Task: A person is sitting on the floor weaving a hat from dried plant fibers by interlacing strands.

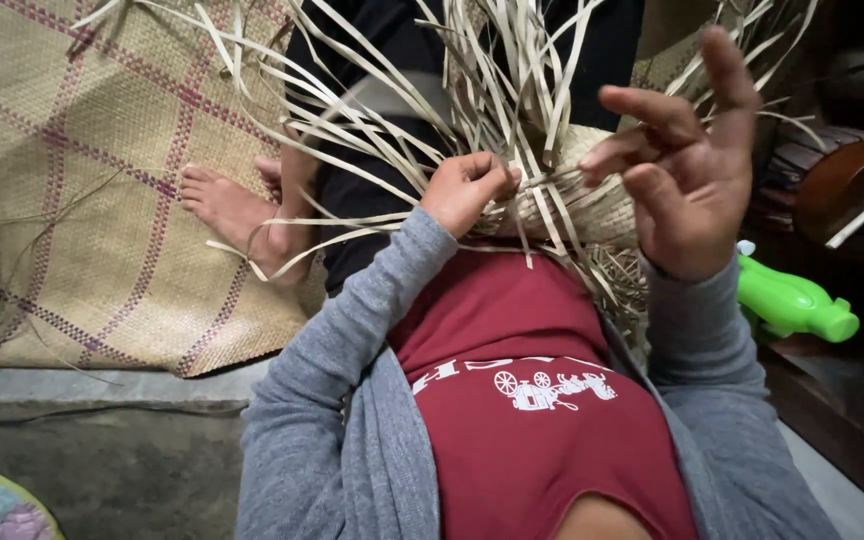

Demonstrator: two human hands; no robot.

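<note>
Left hand (467, 190): fingers curled tight into a fist, pinching a bundle of pale straw strips (512, 100) at the point where the loose ends meet the woven edge. Right hand (682, 170): fingers spread wide and part-bent, holding nothing; fingertips just beside the same edge, one strip touching or passing close to them. Item in work: partly woven straw piece (592, 205), rounded, resting over the lap at centre, directly between the two hands, with many unwoven strips fanning far and left. Risk, as judged: the thin dry strips may kink or split if pulled sharply against the fist; loosening that pinch could let the last crossings slacken; the crowded loose ends could tangle or be picked out of order. Containers: none clearly seen with contents; a brown rounded vessel (847, 185) at far right, interior not visible. Surroundings: woven floor mat (82, 180) with dull red check lines, at left; a bare foot (227, 205) of another person seated beyond, in dark clothing; bright green plastic toy (792, 305) at right on a dark wooden ledge; grey sleeves and red shirt near.
</note>
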